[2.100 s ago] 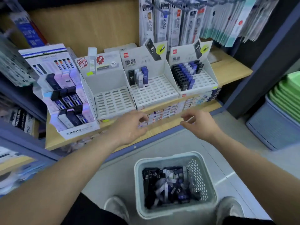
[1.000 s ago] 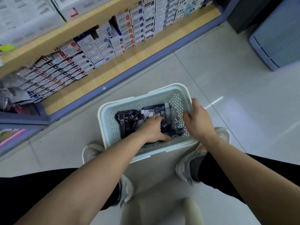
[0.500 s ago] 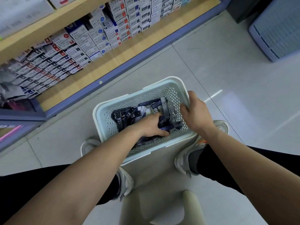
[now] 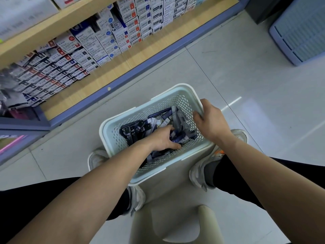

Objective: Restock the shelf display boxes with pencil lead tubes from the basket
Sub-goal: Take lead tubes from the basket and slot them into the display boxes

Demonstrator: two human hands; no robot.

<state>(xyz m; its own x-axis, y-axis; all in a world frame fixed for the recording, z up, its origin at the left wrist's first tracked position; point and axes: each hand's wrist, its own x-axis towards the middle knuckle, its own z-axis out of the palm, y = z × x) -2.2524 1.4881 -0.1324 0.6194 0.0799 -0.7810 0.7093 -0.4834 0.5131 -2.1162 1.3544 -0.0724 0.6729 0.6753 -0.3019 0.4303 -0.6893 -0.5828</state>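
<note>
A pale perforated basket stands on the floor between my feet, holding several black and blue pencil lead tubes marked HB 0.7. My left hand is down inside it, thumb and fingers closed around a few blue tubes in the pile. My right hand grips the basket's right rim, thumb inside and fingers outside. The shelf display boxes are out of view.
A low wooden shelf with a blue-grey front edge runs across the upper left, packed with rows of small refill boxes. A grey-blue crate stands at the upper right. A beige stool seat is under me.
My head has dropped from the display boxes to the floor basket. Both hands came down; the left went into the tubes and the right took the rim. The hands have barely moved over the last second.
</note>
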